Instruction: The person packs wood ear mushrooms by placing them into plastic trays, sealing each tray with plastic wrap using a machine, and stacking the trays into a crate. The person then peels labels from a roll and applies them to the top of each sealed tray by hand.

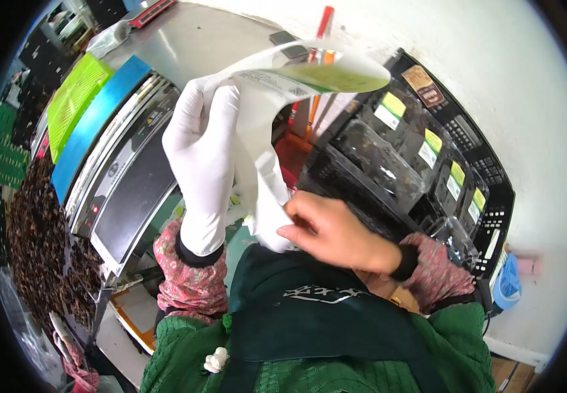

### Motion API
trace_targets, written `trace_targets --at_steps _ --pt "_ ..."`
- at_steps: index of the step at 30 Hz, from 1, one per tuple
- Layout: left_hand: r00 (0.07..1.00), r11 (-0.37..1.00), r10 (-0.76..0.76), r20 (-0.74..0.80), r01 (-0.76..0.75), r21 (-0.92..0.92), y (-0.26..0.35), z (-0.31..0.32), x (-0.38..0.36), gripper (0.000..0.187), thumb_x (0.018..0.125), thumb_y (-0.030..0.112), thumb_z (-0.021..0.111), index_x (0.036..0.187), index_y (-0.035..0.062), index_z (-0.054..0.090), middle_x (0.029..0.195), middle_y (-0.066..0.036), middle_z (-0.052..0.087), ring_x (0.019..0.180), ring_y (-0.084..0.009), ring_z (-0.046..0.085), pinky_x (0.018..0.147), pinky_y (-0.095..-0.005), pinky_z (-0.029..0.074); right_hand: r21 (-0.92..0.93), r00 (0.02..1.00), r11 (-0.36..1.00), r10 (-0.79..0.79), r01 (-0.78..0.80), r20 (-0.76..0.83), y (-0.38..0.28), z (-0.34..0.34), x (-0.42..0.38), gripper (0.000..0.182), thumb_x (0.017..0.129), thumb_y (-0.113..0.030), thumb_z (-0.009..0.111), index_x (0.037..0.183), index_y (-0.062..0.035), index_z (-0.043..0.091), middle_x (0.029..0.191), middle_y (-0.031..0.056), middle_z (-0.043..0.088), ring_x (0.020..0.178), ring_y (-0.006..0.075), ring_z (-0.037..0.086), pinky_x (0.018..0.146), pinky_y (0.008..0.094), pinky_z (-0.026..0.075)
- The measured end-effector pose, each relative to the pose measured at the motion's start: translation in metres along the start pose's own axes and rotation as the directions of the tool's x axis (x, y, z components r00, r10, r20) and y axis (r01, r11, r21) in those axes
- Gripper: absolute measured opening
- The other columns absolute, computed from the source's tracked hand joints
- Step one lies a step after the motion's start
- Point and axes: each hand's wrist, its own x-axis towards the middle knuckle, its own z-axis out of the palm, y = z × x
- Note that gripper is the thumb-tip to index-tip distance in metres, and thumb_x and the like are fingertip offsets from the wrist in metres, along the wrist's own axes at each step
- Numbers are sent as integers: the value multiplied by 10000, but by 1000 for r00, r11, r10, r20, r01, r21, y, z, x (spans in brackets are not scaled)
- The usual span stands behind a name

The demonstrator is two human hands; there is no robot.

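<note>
A curling white label strip (247,118) with green printed labels, small text and a code runs across the middle of the view. My left hand (201,144), in a white glove, is closed around its upper part, with the thumb pressed on the strip. Bare and lower down, my right hand (332,226) has its thumb and fingers closed at the strip's crumpled lower end. To the right, a black crate (503,190) holds several clear plastic packs (382,160) of dark contents with green-and-white labels.
Left of my hands stands a scale (136,177), with a blue tray (100,128) and a lime-green basket (77,98) beyond. A dark, loose heap (41,229) lies further left. Another person's sleeve (77,370) shows at lower left. A black phone-like object (289,43) lies on the metal table (198,36).
</note>
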Motion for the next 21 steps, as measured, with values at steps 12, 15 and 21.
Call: trace_targets --at_steps 12,15,21 --pt "915 914 -401 43 402 -49 -31 -46 -23 238 855 74 503 1009 -25 656 865 -75 685 737 -119 644 661 -245 502 -608 819 774 -459 177 -345 -37 -27 38 840 596 -189 828 1334 -28 460 1272 205 510 1079 365 543 872 415 452" --pt "933 934 -352 72 345 98 -43 -22 -38 145 903 113 568 915 -8 648 736 -2 625 658 -45 536 595 -226 449 -650 800 743 -483 160 -355 -43 -21 51 1027 497 -210 866 1400 -68 398 1355 202 421 1130 371 500 864 424 451" --pt "890 896 -417 184 368 248 -45 -12 -56 147 907 139 627 847 5 618 654 36 557 626 -19 458 561 -205 399 -349 617 928 -202 -127 -760 -32 -27 48 418 788 -121 747 1155 -36 567 1013 128 623 773 222 633 634 298 492"
